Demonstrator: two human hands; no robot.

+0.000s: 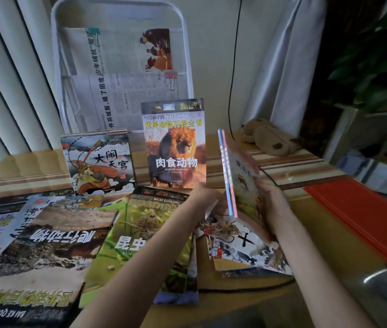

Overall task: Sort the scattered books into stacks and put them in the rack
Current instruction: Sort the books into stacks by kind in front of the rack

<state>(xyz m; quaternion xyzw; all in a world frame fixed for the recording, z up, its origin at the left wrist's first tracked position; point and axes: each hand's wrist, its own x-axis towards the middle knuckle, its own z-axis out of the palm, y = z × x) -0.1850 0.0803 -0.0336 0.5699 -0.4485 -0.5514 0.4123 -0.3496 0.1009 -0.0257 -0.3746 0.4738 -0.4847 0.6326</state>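
Observation:
My right hand point(271, 200) grips a few thin picture books point(237, 176) held upright on edge over the table's right middle. My left hand point(205, 197) reaches in beside them at their lower left edge, fingers blurred, touching the books. A lion-cover book point(175, 147) and a monkey-king book point(97, 162) stand upright at the foot of the white wire rack point(186, 43). Scattered flat books cover the front left: a green insect book point(145, 235), a reptile book point(52, 242) and others. More picture books point(242, 247) lie under my hands.
The rack holds clipped newspapers point(121, 67). A brown plush toy point(265, 136) lies at the back right. A stack of red sheets point(362, 218) lies on the right side of the table. A black cable point(233, 67) hangs down the wall. A plant point(377, 55) stands far right.

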